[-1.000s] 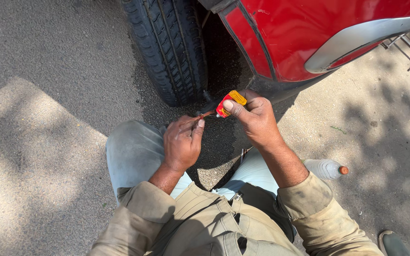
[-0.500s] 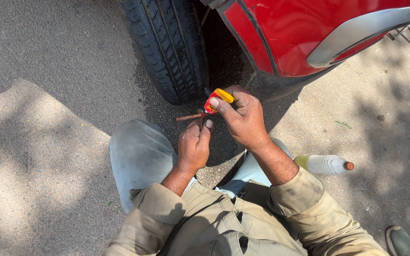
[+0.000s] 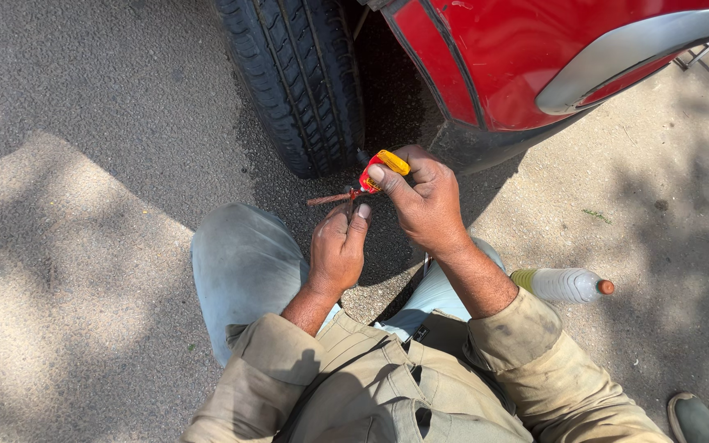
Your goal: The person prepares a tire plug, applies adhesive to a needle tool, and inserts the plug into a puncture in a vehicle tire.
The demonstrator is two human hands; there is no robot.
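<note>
Both hands sit lower now, right hand (image 3: 424, 201) gripping a red-yellow tube (image 3: 381, 171), left hand (image 3: 336, 250) pinching a brown strip (image 3: 330, 198).

You crouch on grey asphalt (image 3: 84, 246) beside a black tyre (image 3: 297, 82) and the red car body (image 3: 519, 57) above it. Your right hand (image 3: 424, 201) grips a small red-and-yellow tube (image 3: 381, 171), thumb pressed on its side. Your left hand (image 3: 336, 246) is closed just below it, its fingertips at a thin reddish-brown strip (image 3: 330, 198) that sticks out leftward, meeting the tube's lower end. A clear plastic bottle (image 3: 564, 285) with an orange cap lies on the ground near your right elbow.
</note>
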